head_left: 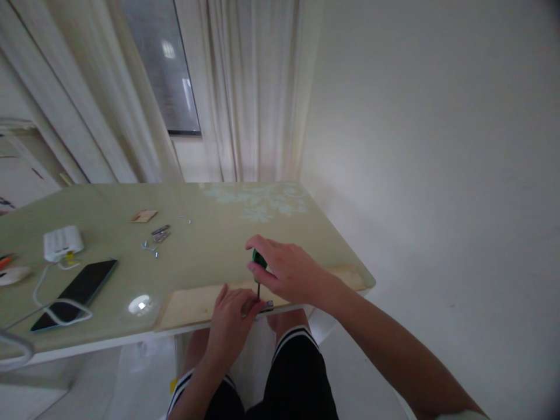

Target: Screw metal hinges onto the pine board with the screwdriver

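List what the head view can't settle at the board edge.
All head view:
- Tip of the screwdriver: hidden behind fingers of the left hand; no screw visible.
- Its handle: mostly covered by the right hand.
- metal piece on the wooden board: too small and dark to identify.
- loose hardware on the table: too small to count.
- orange item: cut by the left edge.

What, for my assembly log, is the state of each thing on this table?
Pale wooden plank: flat along the green table's near edge.
Green-handled screwdriver: upright, gripped by the right hand, tip down on the small metal fitting.
Small metal fitting: at the plank's near edge, left hand against it.
Black slab phone: flat, screen dark, white cable across it.
Loose metal screws: scattered, untouched.
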`<state>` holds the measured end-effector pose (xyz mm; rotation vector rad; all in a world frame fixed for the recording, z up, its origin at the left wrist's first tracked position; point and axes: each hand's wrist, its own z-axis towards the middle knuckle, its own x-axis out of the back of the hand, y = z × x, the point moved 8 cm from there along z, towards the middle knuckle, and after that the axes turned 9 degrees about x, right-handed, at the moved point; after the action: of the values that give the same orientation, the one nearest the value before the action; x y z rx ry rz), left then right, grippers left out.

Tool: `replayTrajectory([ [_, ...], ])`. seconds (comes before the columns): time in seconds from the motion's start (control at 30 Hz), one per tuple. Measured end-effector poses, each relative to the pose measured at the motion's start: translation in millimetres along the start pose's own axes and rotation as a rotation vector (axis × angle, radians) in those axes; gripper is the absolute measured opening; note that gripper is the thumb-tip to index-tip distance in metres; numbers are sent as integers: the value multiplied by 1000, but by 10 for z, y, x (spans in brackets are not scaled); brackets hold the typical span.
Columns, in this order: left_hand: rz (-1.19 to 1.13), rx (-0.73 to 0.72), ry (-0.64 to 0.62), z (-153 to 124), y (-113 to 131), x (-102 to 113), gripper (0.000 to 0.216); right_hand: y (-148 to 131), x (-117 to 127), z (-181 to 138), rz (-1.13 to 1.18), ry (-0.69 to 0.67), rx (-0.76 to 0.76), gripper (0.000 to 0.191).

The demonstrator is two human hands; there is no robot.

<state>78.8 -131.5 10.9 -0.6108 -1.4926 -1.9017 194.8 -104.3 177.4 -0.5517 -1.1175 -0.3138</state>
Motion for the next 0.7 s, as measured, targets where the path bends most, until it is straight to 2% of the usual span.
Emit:
replayTrajectory([
  [0.07,0,-5,-7,-5,0,-8,16,100,9,-14,-134,-13,-116,37],
  [0.1,0,-9,-9,-8,-5,-10,16,117,6,-13,-160,-23,-125,40],
  [0.23,-7,-35,-25,-23,-24,-13,13,-52,-4,13,-42,-13,121,23],
  [0.3,-19,-49,-39,-26,-16,-12,13,-87,10,13,-17,19,161,31],
  [0.43,-32,-30,-50,-13,-4,0,15,97,16,17,-159,37,-97,33],
  [0.5,-33,-17,-50,-8,-6,-1,14,140,17,13,-175,30,-160,32],
  [0.57,-30,-6,-42,-6,-16,-6,14,64,28,26,-87,51,-64,21],
  [0.63,-22,2,-19,-6,-28,-7,14,-34,52,23,6,75,51,29],
  [0.7,-15,1,5,-9,-31,-6,15,-11,58,3,-30,61,4,31],
])
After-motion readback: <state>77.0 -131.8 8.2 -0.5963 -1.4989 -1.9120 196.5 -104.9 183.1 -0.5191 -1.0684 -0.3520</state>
